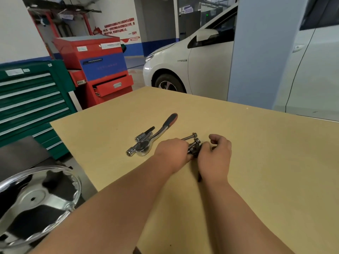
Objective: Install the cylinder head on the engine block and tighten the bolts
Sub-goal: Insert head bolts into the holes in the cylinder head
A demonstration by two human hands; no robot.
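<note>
On the workbench (266,162), the cylinder head bolts (193,143) lay bundled between both hands, shanks toward the left hand (172,152) and heads toward the right hand (215,154). Both hands gripped the bundle. The ratchet wrench (157,136) lay just left of the left hand. Bare bench extended rightward. No cylinder head or engine block was in view.

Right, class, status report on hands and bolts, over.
Left hand, right hand grip bolts on table. Ratchet beside them, untouched. Nothing in the way.
</note>
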